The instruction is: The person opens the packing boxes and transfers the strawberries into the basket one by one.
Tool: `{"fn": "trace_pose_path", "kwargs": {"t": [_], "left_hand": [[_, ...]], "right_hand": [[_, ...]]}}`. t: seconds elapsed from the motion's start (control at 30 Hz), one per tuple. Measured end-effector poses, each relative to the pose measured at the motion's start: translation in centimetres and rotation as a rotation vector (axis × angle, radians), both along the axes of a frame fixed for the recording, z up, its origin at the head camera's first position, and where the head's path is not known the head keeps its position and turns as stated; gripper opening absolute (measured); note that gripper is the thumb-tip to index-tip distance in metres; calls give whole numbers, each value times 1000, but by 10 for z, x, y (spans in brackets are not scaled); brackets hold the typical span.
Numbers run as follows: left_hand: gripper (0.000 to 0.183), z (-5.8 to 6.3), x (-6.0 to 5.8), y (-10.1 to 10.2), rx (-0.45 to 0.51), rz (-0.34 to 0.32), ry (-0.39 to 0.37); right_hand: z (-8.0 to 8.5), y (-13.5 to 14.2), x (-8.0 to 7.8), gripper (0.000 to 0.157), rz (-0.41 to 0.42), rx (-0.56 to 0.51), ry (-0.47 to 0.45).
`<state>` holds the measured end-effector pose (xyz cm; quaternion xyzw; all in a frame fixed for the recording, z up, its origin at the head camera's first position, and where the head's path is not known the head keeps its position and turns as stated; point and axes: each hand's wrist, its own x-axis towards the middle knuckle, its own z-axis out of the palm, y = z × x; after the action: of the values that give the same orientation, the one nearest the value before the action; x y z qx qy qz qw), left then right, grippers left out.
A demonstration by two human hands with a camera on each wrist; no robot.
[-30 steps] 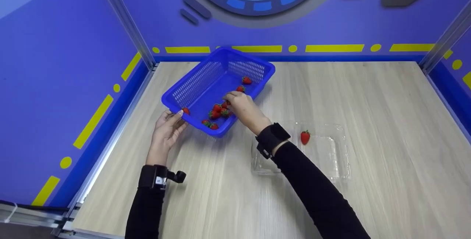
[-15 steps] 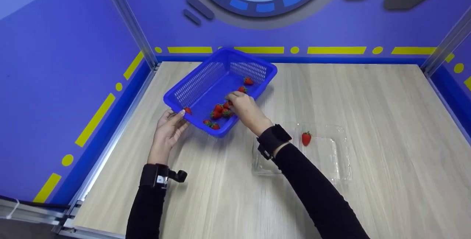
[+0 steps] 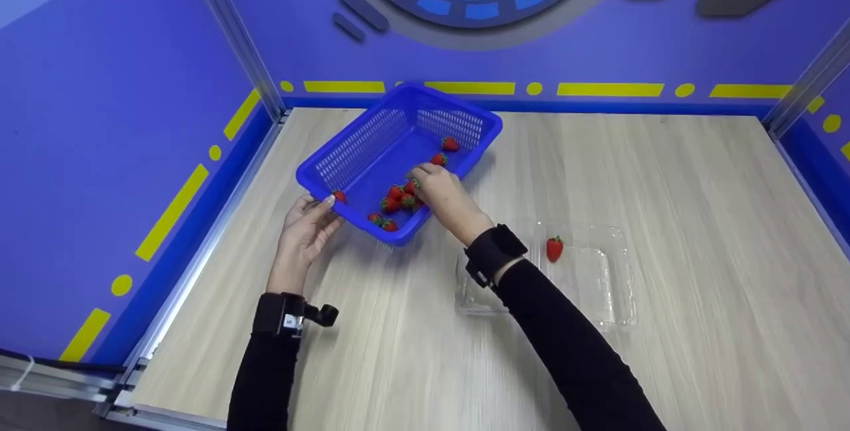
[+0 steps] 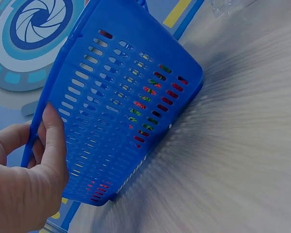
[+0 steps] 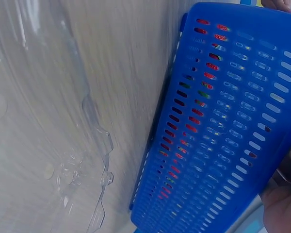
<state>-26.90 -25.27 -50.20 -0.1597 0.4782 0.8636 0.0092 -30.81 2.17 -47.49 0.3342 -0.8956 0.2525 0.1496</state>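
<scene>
A blue plastic basket [image 3: 372, 145] with slotted walls stands tilted at the back left of the table, several red strawberries [image 3: 392, 204] inside it. My left hand [image 3: 300, 235] pinches its near left rim, thumb on top and fingers below; a single strawberry [image 3: 339, 196] lies just inside by the thumb. In the left wrist view the same grip shows at the basket's rim [image 4: 42, 114]. My right hand [image 3: 446, 197] reaches over the right rim with bent fingers, fingertips right at a strawberry of the cluster. Its thumb is hidden, and I cannot tell whether it pinches that strawberry.
A clear plastic box [image 3: 617, 285] lies on the wooden table [image 3: 717, 252] to the right, partly under the right forearm. One strawberry [image 3: 554, 249] is in it. Blue panels [image 3: 597, 52] wall the table at the back and sides.
The head view has shifted slightly. Both hands and the basket keep nearly the same place; the right fingers have shifted a little, showing more of the strawberry beneath them.
</scene>
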Motion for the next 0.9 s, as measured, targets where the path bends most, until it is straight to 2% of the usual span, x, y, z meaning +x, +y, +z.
{"fn": "trace_pose_path", "kwargs": {"t": [0.17, 0.27, 0.47, 0.6, 0.7, 0.9], "left_hand": [[22, 0, 0, 1, -4, 6, -5], [22, 0, 0, 1, 2, -8, -15], [21, 0, 0, -1, 14, 4, -18], [20, 1, 1, -3, 31, 11, -24], [22, 2, 1, -4, 29, 5, -28], [23, 3, 0, -2, 32, -12, -19]], "right_hand": [[-2, 4, -2, 12, 49, 0, 27], [-2, 12, -4, 15, 90, 5, 58], [11, 38, 0, 24, 119, 6, 95], [16, 69, 15, 28, 124, -1, 95], [16, 96, 32, 31, 91, -13, 63], [17, 153, 70, 32, -88, 45, -161]]}}
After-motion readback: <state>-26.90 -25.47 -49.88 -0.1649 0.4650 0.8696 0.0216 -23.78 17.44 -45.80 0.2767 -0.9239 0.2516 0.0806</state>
